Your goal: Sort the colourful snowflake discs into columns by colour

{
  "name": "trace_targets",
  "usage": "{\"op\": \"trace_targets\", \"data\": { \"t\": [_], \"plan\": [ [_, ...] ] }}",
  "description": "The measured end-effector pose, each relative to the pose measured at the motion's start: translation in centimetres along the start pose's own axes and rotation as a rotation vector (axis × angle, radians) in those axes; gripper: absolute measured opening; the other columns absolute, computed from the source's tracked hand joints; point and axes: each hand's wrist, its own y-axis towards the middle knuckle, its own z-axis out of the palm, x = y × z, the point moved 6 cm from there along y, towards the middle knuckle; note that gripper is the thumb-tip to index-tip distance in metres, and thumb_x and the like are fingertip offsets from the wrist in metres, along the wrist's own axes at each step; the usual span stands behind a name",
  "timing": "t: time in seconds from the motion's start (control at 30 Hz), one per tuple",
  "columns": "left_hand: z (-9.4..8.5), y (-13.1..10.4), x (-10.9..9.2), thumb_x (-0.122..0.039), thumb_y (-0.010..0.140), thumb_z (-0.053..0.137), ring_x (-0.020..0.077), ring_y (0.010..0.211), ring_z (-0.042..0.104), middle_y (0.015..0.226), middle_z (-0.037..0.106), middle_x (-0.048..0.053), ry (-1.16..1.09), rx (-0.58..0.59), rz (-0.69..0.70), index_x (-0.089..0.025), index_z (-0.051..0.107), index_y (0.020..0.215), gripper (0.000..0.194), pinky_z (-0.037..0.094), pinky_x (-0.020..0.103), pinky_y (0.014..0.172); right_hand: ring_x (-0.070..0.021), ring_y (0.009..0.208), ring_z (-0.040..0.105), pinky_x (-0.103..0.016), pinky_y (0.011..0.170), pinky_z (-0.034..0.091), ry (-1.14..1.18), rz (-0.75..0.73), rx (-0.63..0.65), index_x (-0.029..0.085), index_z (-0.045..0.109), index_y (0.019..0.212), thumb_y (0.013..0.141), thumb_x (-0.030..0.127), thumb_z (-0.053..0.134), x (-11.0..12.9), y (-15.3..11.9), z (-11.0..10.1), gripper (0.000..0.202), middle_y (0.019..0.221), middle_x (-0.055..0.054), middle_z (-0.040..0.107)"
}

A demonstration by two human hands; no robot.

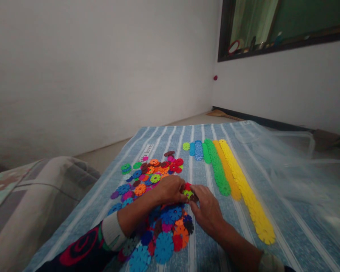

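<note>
Over the right edge of a mixed pile of notched plastic discs, my two hands meet. My left hand is closed, its fingertips at a lime-green notched disc. From the right, my right hand has thumb and forefinger closed about a dark brown notched disc, which overlaps the lime-green one. A red disc shows just behind them. The fingers partly hide these pieces, so I cannot tell whether they are joined.
Overlapping rows of yellow, orange, green and blue discs lie to the right. A lone lime-green piece sits left of them. Striped blue cloth lies underneath. Clear plastic containers stand at the right edge.
</note>
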Motion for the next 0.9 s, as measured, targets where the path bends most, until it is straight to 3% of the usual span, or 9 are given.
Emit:
{"op": "trace_targets", "data": {
  "t": [0.17, 0.33, 0.5, 0.73, 0.9],
  "plan": [
    [0.3, -0.1, -0.1, -0.039, 0.063, 0.07, 0.0173, 0.062, 0.058, 0.061, 0.064, 0.001, -0.05, 0.002, -0.056, -0.021, 0.069, 0.066, 0.019, 0.034, 0.025, 0.055, -0.0211, 0.093, 0.056, -0.034, 0.079, 0.047, 0.0, 0.0, 0.014, 0.019, 0.059, 0.108, 0.078, 0.008, 0.05, 0.0, 0.0, 0.1, 0.033, 0.1, -0.008, 0.064],
    [0.6, 0.1, 0.0, -0.034, 0.06, 0.073, 0.0137, 0.058, 0.055, 0.06, 0.063, -0.003, -0.151, 0.079, -0.124, -0.021, 0.069, 0.066, 0.015, 0.032, 0.023, 0.053, -0.0209, 0.091, 0.055, -0.033, 0.078, 0.045, -0.002, -0.027, 0.05, 0.019, 0.059, 0.105, 0.078, 0.009, 0.053, 0.1, 0.1, 0.3, 0.03, 0.1, -0.007, 0.064],
    [1.0, 0.1, 0.4, -0.028, 0.056, 0.074, 0.0114, 0.056, 0.051, 0.056, 0.059, -0.005, -0.237, 0.058, -0.185, -0.02, 0.066, 0.061, 0.013, 0.031, 0.022, 0.052, -0.0204, 0.088, 0.054, -0.032, 0.076, 0.043, -0.036, -0.049, 0.064, 0.02, 0.059, 0.102, 0.08, 0.009, 0.052, 0.2, 0.0, 0.4, 0.027, 0.092, -0.005, 0.064],
    [2.3, 0.3, 1.7, -0.019, 0.053, 0.065, 0.0074, 0.049, 0.041, 0.044, 0.046, -0.008, -0.596, 0.049, -0.225, -0.016, 0.055, 0.047, 0.012, 0.03, 0.02, 0.049, -0.0207, 0.089, 0.052, -0.032, 0.076, 0.04, -0.033, -0.058, 0.085, 0.021, 0.059, 0.099, 0.077, 0.008, 0.053, 0.2, 0.0, 0.5, 0.026, 0.094, -0.005, 0.063],
    [1.8, -0.5, 2.9, -0.02, 0.05, 0.064, 0.0059, 0.046, 0.034, 0.042, 0.043, -0.008, -0.758, 0.091, -0.269, -0.016, 0.052, 0.045, 0.013, 0.027, 0.021, 0.048, -0.0201, 0.084, 0.05, -0.031, 0.072, 0.038, -0.071, -0.056, 0.1, 0.02, 0.059, 0.095, 0.075, 0.006, 0.053, 0.4, 0.0, 0.6, 0.024, 0.089, -0.003, 0.061]
  ]
}}
